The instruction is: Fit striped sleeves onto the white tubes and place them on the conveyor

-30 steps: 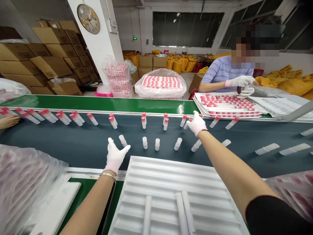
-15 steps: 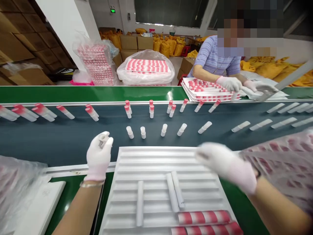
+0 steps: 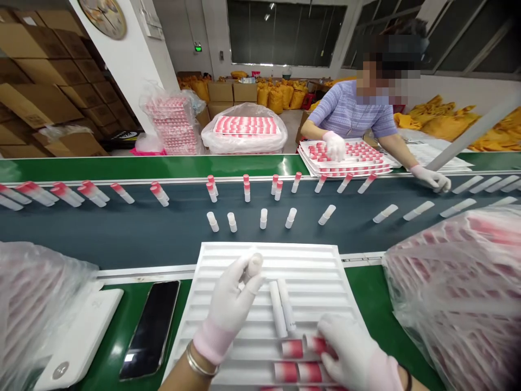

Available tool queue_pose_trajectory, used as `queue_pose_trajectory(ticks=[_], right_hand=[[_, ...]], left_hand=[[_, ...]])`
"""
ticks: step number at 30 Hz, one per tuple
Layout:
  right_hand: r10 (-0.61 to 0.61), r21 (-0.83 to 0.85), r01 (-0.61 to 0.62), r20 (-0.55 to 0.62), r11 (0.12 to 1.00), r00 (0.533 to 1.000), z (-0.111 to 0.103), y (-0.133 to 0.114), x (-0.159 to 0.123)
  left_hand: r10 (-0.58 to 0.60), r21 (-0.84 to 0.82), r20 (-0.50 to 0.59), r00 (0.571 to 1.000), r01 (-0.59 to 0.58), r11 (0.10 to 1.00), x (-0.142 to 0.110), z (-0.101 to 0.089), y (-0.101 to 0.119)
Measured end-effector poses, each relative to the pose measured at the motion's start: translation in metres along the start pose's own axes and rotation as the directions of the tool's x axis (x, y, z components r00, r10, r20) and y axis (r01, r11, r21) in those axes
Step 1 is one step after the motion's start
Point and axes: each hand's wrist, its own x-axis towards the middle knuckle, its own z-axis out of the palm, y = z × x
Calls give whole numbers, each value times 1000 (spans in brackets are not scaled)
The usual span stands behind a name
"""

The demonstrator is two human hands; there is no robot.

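Note:
Before me lies a white ridged tray (image 3: 211, 260). My left hand (image 3: 232, 301), in a white glove, is above its left half, fingers curled around a white tube that they mostly hide. My right hand (image 3: 352, 347), gloved too, is low over the tray's right side, its fingertips closed on a red-and-white tube (image 3: 314, 343). Another red-and-white tube (image 3: 292, 347) lies in the same groove, left of it, and more fill the groove below (image 3: 309, 372). Two slim white sticks (image 3: 278, 309) lie across the ridges between my hands.
Beyond the tray, a dark belt (image 3: 163, 239) carries standing red-topped tubes (image 3: 247, 190) and nearer white tubes (image 3: 264, 219). A phone (image 3: 150, 328) and white device (image 3: 87, 331) lie left. Plastic-wrapped trays (image 3: 456, 282) flank me. Across the belt, a gloved co-worker (image 3: 354, 114) handles tubes.
My right hand has come back from the belt's far row to the tray. A white tube left the belt in my left hand, which moved right over the tray.

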Motion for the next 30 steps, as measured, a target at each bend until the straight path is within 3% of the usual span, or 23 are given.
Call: queue_pose_trajectory(ticks=[3, 6, 9, 13, 15, 19, 22, 25, 28, 30], right_hand=[[-9, 368, 74, -175, 927, 984, -30, -5, 1], [-37, 568, 242, -348, 787, 937, -64, -23, 10], [-111, 488, 384, -498, 784, 860, -82, -42, 21], [-288, 129, 453, -613, 882, 736, -86, -54, 31], [-382, 78, 531, -609, 844, 695, -88, -56, 33], [-503, 166, 710, -597, 684, 625, -102, -59, 33], [-583, 210, 794, -578, 570, 571, -111, -67, 31], [-621, 199, 833, -583, 516, 523, -113, -79, 26], [-613, 211, 833, -591, 511, 525, -112, -90, 20], [-583, 222, 815, -601, 536, 547, -110, -97, 16]], left_hand=[[12, 13, 10, 1000, -12, 1000, -7, 6, 3], [2, 57, 41, 999, -4, 998, -12, 12, 2], [36, 133, 12, 999, -37, 990, -14, 15, 2], [132, 288, -17, 991, -122, 950, -14, 12, 10], [172, 339, 10, 985, -165, 926, -13, 6, 17], [158, 359, 109, 981, -187, 914, -11, -7, 23], [80, 252, 270, 960, -150, 956, -10, -11, 19], [-30, -20, 416, 909, 42, 999, -10, -9, 12], [-102, -299, 536, 838, 301, 905, -12, -4, 7], [-84, -411, 546, 833, 354, 840, -13, 1, 5]])
